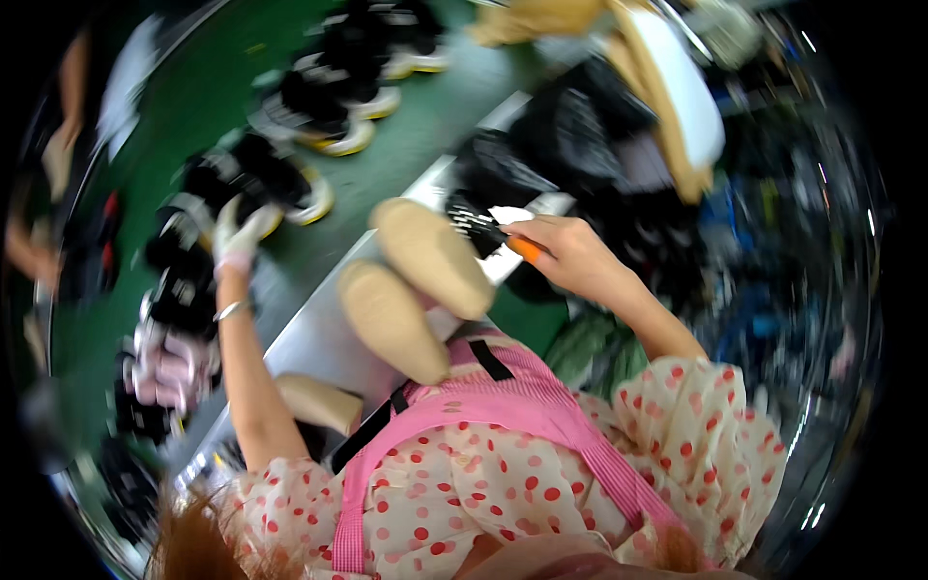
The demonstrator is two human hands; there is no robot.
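Observation:
On the left, my left hand (238, 237), in a white glove, is at the toe of a black shoe (253, 211) with a white and yellow sole, its fingers on either side of the toe. Motion blurs the fingertips. My right hand (570, 253) is closed on an orange-handled tool (527, 248); its dark, speckled head is too blurred to name. Beside it, two beige foot-shaped forms (430, 256) lie side by side across a metal ledge (309, 333) in front of my waist. A third beige form (319, 403) lies beside my left forearm.
Black shoes (324, 97) line the green work surface (377, 159), with a pale pink pair (174, 367) nearer on the left. Black plastic bags (570, 126) lie beyond my right hand. Blurred clutter (773, 290) fills the right side. Another person's arm (72, 92) shows at far left.

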